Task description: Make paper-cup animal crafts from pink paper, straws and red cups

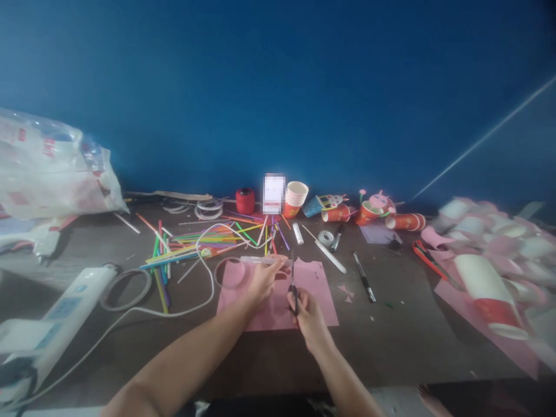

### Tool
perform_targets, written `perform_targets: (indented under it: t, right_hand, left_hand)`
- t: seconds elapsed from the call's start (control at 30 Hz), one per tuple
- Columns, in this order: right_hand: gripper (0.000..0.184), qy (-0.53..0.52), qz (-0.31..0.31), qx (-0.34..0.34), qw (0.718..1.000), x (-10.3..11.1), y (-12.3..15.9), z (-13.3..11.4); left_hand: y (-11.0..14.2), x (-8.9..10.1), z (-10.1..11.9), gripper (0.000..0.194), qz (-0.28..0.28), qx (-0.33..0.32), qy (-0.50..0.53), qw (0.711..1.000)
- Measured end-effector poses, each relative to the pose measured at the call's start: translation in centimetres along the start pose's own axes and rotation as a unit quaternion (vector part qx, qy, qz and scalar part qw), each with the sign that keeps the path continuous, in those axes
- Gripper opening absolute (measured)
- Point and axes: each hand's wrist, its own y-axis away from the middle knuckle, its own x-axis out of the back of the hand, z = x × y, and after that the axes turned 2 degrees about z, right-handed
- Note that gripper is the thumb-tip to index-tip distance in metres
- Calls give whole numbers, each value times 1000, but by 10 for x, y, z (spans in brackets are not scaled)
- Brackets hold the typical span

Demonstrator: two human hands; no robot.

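My left hand (264, 275) is closed on a pale flat strip (256, 260), pinching it near its right end. A pale band (230, 286) curls in a loop at the left of that hand; whether it joins the strip I cannot tell. My right hand (307, 310) is wrapped round the dark handles of a pair of scissors (294, 295). The blades point away from me and stand at the right end of the strip; whether they touch it is unclear. Both hands are above a pink paper sheet (319, 301) with a cut upper edge.
Coloured pipe cleaners or straws (191, 246) lie left, by a white cable (174, 314) and power strip (65, 307). Behind stand stacked paper cups (297, 194) and a phone-like screen (274, 194). A pen (364, 277), red-handled cutter (432, 260) and paper cup (490, 295) lie right.
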Motion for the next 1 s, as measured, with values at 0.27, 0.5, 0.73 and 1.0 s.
perform_targets:
  t: [0.27, 0.5, 0.73, 1.0]
  right_hand:
    - [39, -24, -31, -6, 999, 3, -1, -2]
    - [41, 5, -32, 8, 999, 5, -3, -4]
    - [41, 10, -9, 16, 1000, 5, -6, 1]
    - [38, -13, 14, 17, 1000, 2, -3, 5]
  left_hand:
    - [0, 0, -1, 35, 0, 8, 5, 1000]
    - [0, 0, -4, 34, -11, 6, 22, 1000]
    - [-2, 2, -5, 33, -12, 3, 24, 1000]
    - [0, 1, -5, 32, -9, 12, 34, 999]
